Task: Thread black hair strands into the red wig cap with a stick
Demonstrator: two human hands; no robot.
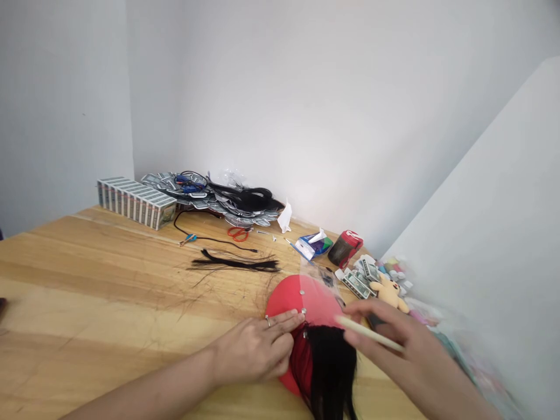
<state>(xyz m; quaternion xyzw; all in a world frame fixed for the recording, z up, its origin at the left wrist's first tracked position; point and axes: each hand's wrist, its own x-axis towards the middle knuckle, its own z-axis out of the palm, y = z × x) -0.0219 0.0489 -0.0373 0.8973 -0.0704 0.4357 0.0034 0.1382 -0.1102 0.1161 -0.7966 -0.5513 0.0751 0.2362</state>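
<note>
A red rounded head form (282, 294) lies on the table in front of me, with round-headed pins (301, 293) along its middle and a sheer mesh piece (321, 300) over its right side. Black hair (332, 364) hangs from the mesh toward the near edge. My left hand (262, 347) rests on the form, its fingers pressed together beside a pin; anything between them is hidden. At the right of the form, my right hand (402, 344) grips a slim pale-handled tool (371, 333) pointing left at the mesh. The tool's tip is blurred.
A loose black hair bundle (236, 262) lies beyond the form. Behind it are red-handled scissors (238, 234), a black cable (210, 238) and a row of boxes (135, 203). A red-and-black container (345, 248), a tissue pack (314, 244) and a plush toy (388, 291) stand right.
</note>
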